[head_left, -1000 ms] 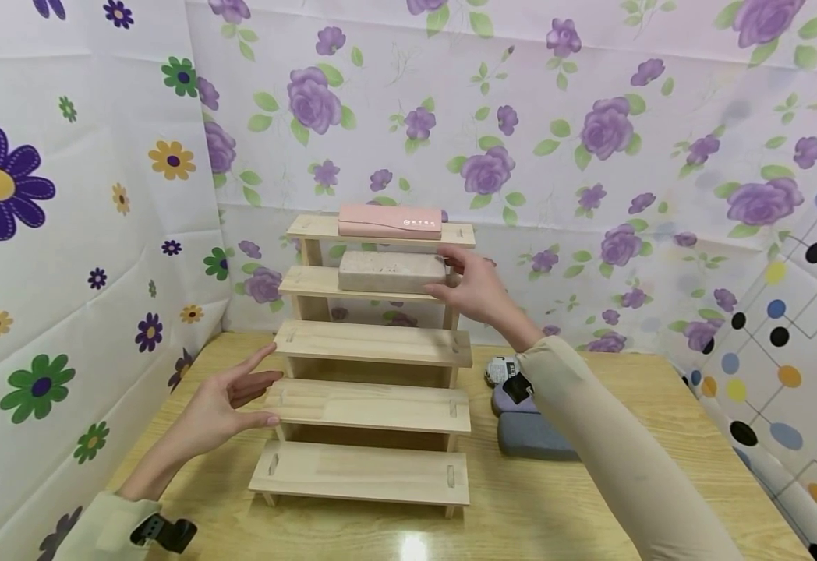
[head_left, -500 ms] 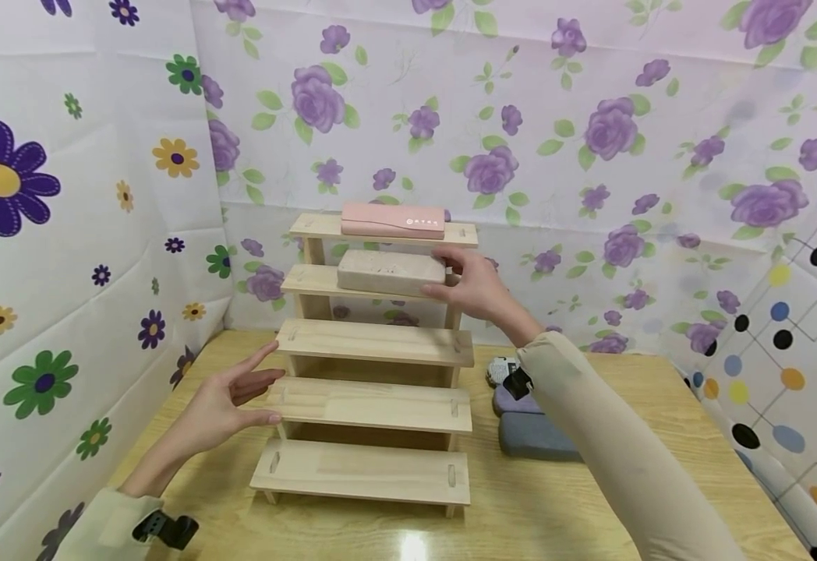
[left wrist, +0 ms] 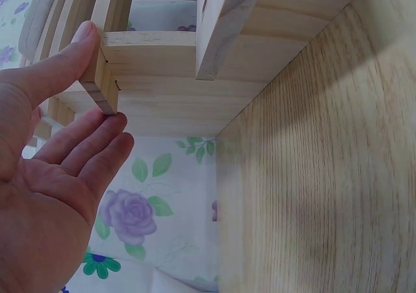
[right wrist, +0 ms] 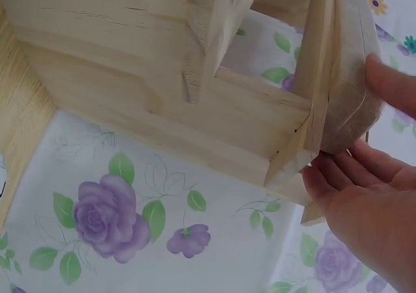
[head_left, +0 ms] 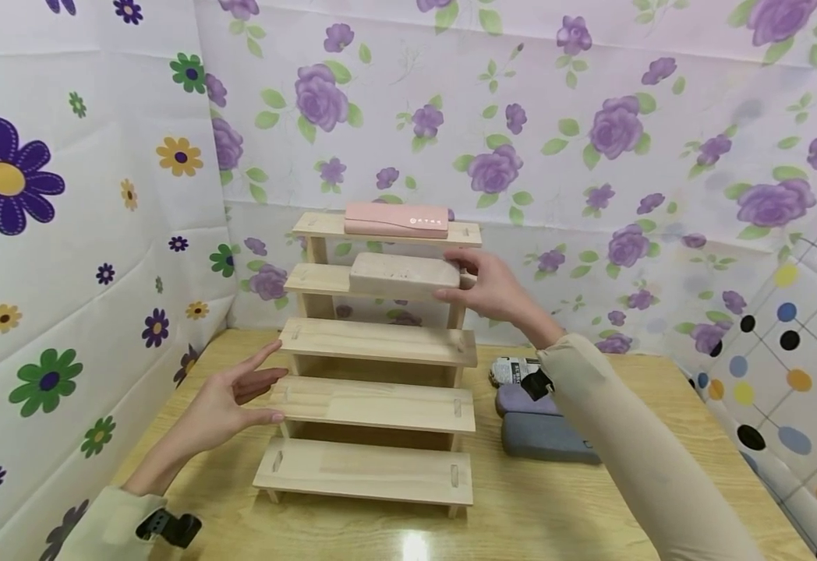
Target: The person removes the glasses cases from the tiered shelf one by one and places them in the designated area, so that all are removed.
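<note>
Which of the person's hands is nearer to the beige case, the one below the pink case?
The right hand: it grips the right end of the beige case. The left hand is farther off, lower down at the left side of the wooden stand.

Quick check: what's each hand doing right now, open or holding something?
Left hand: open, fingertips touching the left side of the wooden rack.
Right hand: closed, holding the beige case by its right end.
</note>
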The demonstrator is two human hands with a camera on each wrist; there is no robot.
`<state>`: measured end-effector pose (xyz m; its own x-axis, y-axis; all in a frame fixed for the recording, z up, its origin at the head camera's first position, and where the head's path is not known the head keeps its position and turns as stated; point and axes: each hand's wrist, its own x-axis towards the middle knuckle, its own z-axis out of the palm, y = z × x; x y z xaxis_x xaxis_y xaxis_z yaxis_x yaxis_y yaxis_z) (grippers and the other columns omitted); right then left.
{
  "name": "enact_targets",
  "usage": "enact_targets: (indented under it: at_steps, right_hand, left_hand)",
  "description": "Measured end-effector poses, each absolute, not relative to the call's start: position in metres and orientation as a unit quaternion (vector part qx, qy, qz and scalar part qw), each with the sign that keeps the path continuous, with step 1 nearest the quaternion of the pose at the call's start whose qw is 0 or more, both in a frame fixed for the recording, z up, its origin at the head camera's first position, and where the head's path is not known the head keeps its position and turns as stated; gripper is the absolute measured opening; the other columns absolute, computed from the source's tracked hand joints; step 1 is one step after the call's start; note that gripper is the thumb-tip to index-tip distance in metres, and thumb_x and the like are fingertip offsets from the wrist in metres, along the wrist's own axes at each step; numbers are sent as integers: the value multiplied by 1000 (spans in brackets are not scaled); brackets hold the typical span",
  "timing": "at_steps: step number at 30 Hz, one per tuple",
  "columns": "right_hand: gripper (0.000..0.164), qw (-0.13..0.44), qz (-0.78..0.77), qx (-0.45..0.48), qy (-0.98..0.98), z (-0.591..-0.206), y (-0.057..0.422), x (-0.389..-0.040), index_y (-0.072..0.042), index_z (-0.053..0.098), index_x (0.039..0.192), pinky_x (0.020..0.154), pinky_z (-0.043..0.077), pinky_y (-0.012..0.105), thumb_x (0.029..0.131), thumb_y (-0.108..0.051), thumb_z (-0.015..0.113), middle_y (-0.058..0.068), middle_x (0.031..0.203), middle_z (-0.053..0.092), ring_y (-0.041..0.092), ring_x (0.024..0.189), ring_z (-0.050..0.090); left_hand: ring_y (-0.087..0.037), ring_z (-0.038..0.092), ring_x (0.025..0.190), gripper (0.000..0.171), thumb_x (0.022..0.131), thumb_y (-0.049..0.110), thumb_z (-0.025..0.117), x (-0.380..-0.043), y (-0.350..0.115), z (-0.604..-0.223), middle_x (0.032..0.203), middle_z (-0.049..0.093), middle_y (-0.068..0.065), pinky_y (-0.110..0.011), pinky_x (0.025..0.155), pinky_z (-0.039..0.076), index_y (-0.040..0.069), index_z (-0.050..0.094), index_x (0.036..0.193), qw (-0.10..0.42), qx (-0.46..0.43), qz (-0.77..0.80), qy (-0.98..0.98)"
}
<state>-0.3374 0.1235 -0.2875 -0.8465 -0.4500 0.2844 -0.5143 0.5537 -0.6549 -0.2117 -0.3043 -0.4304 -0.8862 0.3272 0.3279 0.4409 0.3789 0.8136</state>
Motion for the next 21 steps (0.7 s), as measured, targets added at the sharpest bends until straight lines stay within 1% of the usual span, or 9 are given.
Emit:
enact_targets:
  at_steps: [2,5,9,13,16,21]
  right_hand:
    - [77,38,382,274,-882,-286,122,-339,-2,50,155,119,43,49,92,-27,86,16,151,55,36,141,50]
    - [79,27,391,271,-879,-286,119,-341,-4,51,155,111,50,47,90,-28,88,15,145,59,34,133,56]
    - [76,20,424,267,-866,-288,115,-343,-3,53,153,101,57,43,89,-23,89,15,137,62,31,124,60]
    - [73,17,434,270,-859,-289,117,-343,-2,54,151,97,58,40,89,-19,88,14,135,62,29,123,61]
    - [75,12,429,272,-861,-287,119,-341,-2,53,153,94,57,39,89,-19,88,14,136,61,29,123,61]
    - [80,19,388,271,-881,-283,119,-341,-3,52,153,92,55,40,86,-23,90,15,132,63,30,118,61]
  left_hand:
    - [-38,59,132,106,81,7,91,-212,-304,-430,143,62,-22,-40,106,51,23,32,168,58,-232,-506,-829]
    - [-39,59,131,106,81,6,91,-212,-303,-430,142,62,-22,-40,106,52,22,32,168,59,-232,-506,-829]
    - [-39,59,131,106,81,6,91,-212,-303,-430,142,63,-22,-41,106,52,22,32,168,58,-229,-506,-830]
    - [-39,59,131,106,81,6,91,-212,-303,-430,142,63,-22,-41,106,52,21,32,168,60,-233,-507,-828]
    - [-39,60,131,106,81,5,91,-212,-304,-431,141,63,-22,-41,105,53,21,32,168,62,-233,-506,-828]
    - [-39,60,131,106,81,6,91,-212,-303,-430,141,63,-22,-40,105,53,21,32,168,61,-229,-501,-832]
